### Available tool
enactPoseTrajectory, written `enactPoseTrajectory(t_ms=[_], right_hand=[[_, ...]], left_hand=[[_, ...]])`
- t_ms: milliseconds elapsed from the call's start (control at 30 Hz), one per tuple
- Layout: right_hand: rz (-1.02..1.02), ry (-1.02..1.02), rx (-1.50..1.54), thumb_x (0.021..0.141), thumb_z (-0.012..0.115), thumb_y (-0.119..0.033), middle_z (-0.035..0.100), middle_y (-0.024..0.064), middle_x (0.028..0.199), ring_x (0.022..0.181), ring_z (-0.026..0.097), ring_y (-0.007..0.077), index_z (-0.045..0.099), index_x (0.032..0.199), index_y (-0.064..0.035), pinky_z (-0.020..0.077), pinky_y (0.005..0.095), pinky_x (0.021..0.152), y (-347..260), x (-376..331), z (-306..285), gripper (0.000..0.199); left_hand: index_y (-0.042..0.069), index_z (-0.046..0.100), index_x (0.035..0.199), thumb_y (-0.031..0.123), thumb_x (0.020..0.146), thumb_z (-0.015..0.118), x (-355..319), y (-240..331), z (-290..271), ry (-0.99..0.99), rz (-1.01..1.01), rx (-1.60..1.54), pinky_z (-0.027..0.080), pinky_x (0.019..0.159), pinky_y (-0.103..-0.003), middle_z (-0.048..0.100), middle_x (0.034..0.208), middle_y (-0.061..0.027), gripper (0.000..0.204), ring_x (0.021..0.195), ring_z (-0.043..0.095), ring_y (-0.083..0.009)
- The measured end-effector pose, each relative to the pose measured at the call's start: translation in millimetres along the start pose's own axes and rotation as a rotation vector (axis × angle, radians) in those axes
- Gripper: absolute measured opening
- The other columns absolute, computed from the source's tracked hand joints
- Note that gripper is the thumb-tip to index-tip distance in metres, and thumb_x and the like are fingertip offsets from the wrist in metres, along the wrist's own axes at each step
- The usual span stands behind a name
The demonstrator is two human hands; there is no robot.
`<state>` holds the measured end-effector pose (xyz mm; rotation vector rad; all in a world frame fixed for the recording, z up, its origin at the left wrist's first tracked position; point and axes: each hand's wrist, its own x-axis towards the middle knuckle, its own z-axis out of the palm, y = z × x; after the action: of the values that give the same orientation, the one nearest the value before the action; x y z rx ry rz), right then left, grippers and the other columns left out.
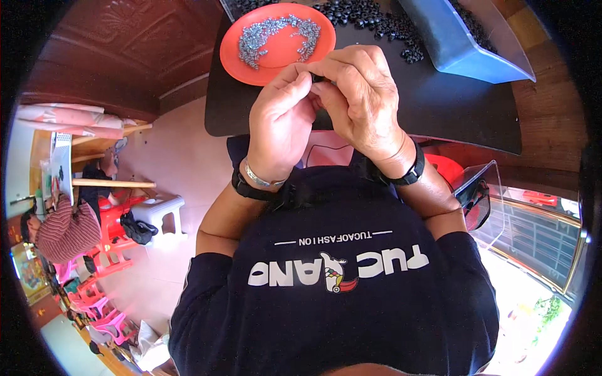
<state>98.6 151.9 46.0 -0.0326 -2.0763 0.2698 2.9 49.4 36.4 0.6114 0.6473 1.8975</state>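
My left hand (281,119) and my right hand (364,103) meet over the near side of the dark table (451,116). Between their fingertips they pinch a small black part (317,78), mostly covered by the fingers, so its exact kind cannot be made out. Just beyond the left hand lies a round orange-red plate (282,59). Small silvery metal pieces, which look like screws (252,42), are spread in an arc on it. Many small black parts (370,20) lie loose on the table behind the right hand.
A blue plastic bin (454,59) lies tilted at the far right, with black parts beside it. Behind my right arm stand a red stool (442,166) and a clear plastic sheet or box. To the left are a white stool (164,210), red stools and a seated person in stripes (69,232).
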Motion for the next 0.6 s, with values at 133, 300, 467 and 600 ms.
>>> enactPoseTrajectory(t_ms=[133,300,467,600], right_hand=[[0.062,0.014,0.083,0.068,0.071,0.0,0.061,0.0073,0.094,0.086,0.058,0.0246,0.064,0.102,-0.0068,0.0484,0.0333,0.075,3,-10,5,0.036],[0.423,-0.166,0.543,0.07,0.076,-0.001,0.063,0.0025,0.097,0.088,0.057,0.0152,0.063,0.115,-0.009,0.0482,0.0299,0.079,2,-12,2,0.047],[0.456,-0.097,0.573,0.069,0.077,-0.002,0.064,0.0026,0.098,0.088,0.058,0.0151,0.065,0.108,-0.0076,0.0479,0.0291,0.079,1,-14,5,0.042],[0.37,-0.073,0.487,0.069,0.077,-0.003,0.065,0.0041,0.096,0.089,0.059,0.0168,0.065,0.098,-0.0055,0.0478,0.03,0.08,0,-15,5,0.031]], left_hand=[[0.0,0.055,0.106,0.016,0.097,0.043,0,-4,-14,-0.031,0.001,0.053,0.044,0.081,-0.03,0.058,0.1,-0.0059,0.021,0.089,0.055,-0.0127],[0.001,0.055,0.104,0.017,0.097,0.044,-4,-6,-23,0.009,-0.012,0.038,0.043,0.082,-0.029,0.058,0.1,-0.006,0.02,0.092,0.055,-0.0126],[0.001,0.055,0.104,0.018,0.096,0.045,-5,-5,-26,-0.007,-0.021,0.017,0.043,0.084,-0.03,0.06,0.102,-0.0069,0.021,0.095,0.055,-0.0137],[0.001,0.055,0.104,0.019,0.096,0.044,-7,-3,-22,-0.024,-0.023,0.032,0.043,0.084,-0.031,0.06,0.103,-0.0079,0.023,0.096,0.055,-0.0142]])
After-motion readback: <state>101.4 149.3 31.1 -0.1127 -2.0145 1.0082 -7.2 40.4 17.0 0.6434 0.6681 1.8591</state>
